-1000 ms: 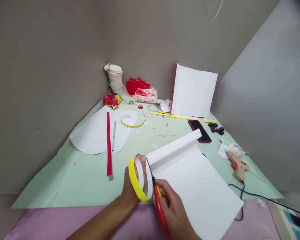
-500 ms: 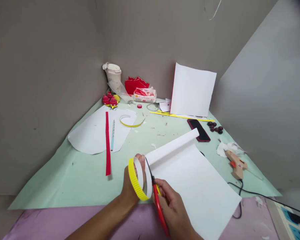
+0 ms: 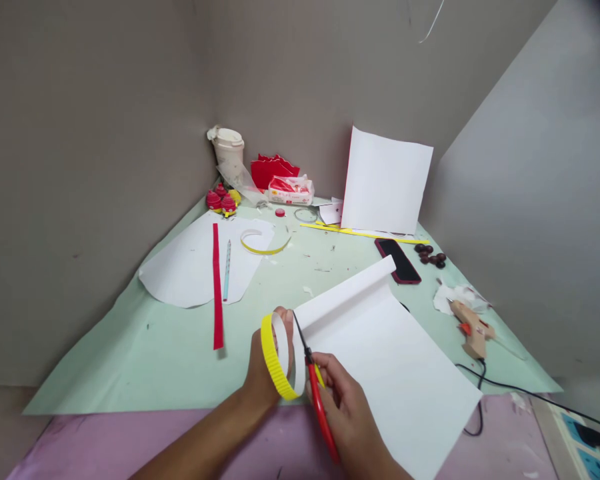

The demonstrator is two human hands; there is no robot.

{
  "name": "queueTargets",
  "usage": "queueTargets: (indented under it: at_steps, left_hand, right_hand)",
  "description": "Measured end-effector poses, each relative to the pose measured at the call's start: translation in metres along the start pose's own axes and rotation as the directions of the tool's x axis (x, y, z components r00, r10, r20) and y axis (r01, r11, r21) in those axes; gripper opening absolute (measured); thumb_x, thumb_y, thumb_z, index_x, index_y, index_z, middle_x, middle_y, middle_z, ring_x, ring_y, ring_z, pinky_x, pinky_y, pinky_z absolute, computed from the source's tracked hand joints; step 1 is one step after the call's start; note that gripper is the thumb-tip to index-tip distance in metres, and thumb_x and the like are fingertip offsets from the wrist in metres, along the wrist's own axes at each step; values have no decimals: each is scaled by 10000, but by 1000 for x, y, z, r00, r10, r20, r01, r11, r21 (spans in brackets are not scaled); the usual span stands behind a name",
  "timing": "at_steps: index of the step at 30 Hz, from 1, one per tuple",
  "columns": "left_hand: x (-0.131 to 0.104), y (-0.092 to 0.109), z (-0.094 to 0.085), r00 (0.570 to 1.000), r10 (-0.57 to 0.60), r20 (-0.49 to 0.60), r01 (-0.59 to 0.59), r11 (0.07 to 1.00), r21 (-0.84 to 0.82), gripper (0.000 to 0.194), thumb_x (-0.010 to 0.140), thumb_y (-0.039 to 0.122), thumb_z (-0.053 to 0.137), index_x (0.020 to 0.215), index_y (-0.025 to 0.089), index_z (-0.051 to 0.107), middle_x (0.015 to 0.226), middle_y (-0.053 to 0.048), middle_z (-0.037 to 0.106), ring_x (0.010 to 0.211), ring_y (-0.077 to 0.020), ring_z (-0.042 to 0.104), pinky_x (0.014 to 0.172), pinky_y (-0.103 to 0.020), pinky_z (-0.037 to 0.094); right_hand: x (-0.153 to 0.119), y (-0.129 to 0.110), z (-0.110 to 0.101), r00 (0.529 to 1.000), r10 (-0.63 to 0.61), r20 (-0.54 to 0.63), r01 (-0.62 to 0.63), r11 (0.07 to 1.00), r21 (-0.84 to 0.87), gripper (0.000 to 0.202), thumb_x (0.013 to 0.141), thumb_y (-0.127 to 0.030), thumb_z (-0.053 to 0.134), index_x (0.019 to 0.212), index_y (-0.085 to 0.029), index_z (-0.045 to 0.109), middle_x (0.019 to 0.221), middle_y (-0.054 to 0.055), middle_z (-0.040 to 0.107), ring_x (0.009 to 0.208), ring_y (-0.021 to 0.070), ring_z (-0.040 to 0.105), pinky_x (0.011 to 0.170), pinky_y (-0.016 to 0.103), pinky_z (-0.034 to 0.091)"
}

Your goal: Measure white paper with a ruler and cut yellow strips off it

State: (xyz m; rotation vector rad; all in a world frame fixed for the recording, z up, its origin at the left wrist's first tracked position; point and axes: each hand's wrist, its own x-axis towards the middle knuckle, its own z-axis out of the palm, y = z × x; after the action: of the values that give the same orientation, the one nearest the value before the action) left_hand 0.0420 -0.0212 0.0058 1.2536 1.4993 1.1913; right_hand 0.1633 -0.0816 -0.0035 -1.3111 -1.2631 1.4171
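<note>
A yellow ridged paper strip (image 3: 275, 363) with a white inner side curls in a loop at the front middle. My left hand (image 3: 266, 363) is closed on this strip, its fingers partly hidden behind the loop. Red-handled scissors (image 3: 323, 417) are in my right hand (image 3: 345, 400), their dark blades pointing up and lying beside the strip at my left fingertips. Whether the blades touch the strip I cannot tell. Under and beside my right hand lies a large white sheet (image 3: 405, 367), its far edge rolled up.
Left lie a white paper piece (image 3: 175, 273), a red strip (image 3: 217, 293) and a pencil (image 3: 227, 273). A curled yellow strip (image 3: 265, 251) is behind. On the right are a phone (image 3: 403, 263), dark beads (image 3: 430, 255) and a corded glue gun (image 3: 473, 327).
Both hands, with the strip loop and the scissors, have shifted very slightly to the right. The loop looks a little narrower.
</note>
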Motion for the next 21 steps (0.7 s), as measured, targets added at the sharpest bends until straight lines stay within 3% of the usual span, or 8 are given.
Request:
queueTargets:
  at_steps: [5,12,17,21]
  left_hand:
    - [3,-4,0,1000,15,6,-15,1000,14,383,953,496,396,668,252,320,568,71,270,507,-129,327,495,-274,297]
    - [6,-8,-1,1000,-27,14,27,1000,-3,390,937,512,431,660,248,357,575,57,349,530,-144,391,520,-290,331]
    - [11,-7,-11,997,36,-61,-39,998,-51,384,942,498,437,650,259,367,563,56,340,503,-155,380,519,-307,331]
    - [22,-16,-15,1000,-9,-20,7,992,-126,400,937,532,445,655,249,436,544,40,429,485,-156,434,518,-296,370]
  right_hand:
    - [1,-1,0,999,38,23,-39,998,46,313,939,-451,569,1104,-193,637,731,-17,575,647,152,498,605,234,416]
    - [4,-2,0,999,48,-4,-47,989,142,394,894,-568,618,1001,-191,661,680,-31,541,605,131,464,560,217,388]
    - [-3,1,-4,977,213,-16,-195,922,333,562,790,-677,691,1055,-189,606,526,-113,368,377,53,242,362,180,198]
    - [-6,16,-6,987,106,-117,-57,929,366,551,783,-644,722,1064,-185,605,538,-108,355,400,52,244,369,176,183]
